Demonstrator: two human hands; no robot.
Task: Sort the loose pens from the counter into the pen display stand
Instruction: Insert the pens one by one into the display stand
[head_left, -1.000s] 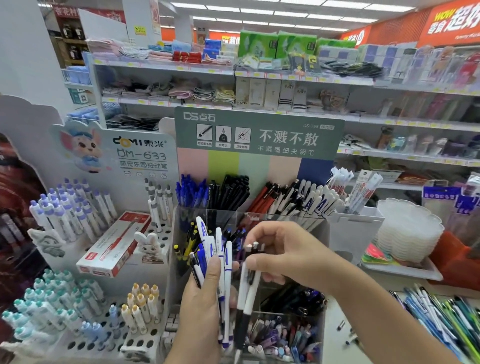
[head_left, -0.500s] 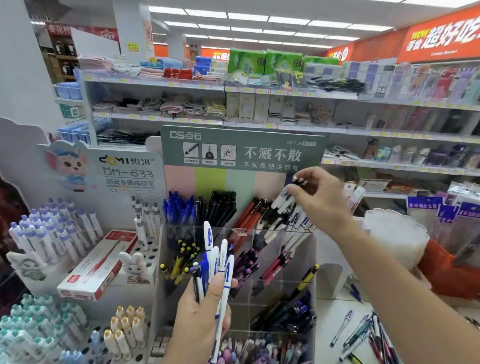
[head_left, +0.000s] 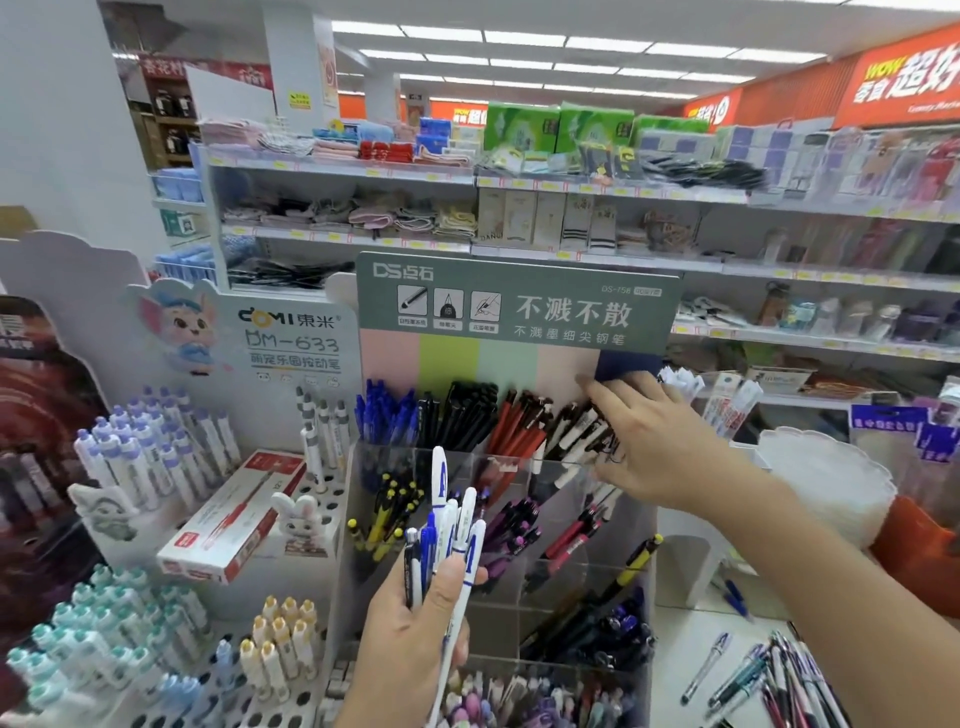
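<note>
A clear acrylic pen display stand (head_left: 613, 577) with several tiered compartments stands in front of me under a green sign. My left hand (head_left: 415, 639) grips a bundle of white and blue pens (head_left: 449, 525), tips pointing up, low in front of the stand. My right hand (head_left: 654, 441) reaches to the stand's top right compartment, fingers spread and touching the white and black pens (head_left: 576, 431) there. Whether it pinches one is hidden. Loose pens (head_left: 769, 675) lie on the white counter at the lower right.
A white peg-hole display (head_left: 171, 670) with capped pens and a red and white box (head_left: 234, 519) stands to the left. Stacked white trays (head_left: 826, 483) and an orange item (head_left: 919, 556) sit to the right. Store shelves (head_left: 571, 254) fill the background.
My right hand carried white and black pens from the left hand's bundle up to the top right compartment and now sits lower among those pens. The left hand's bundle is smaller.
</note>
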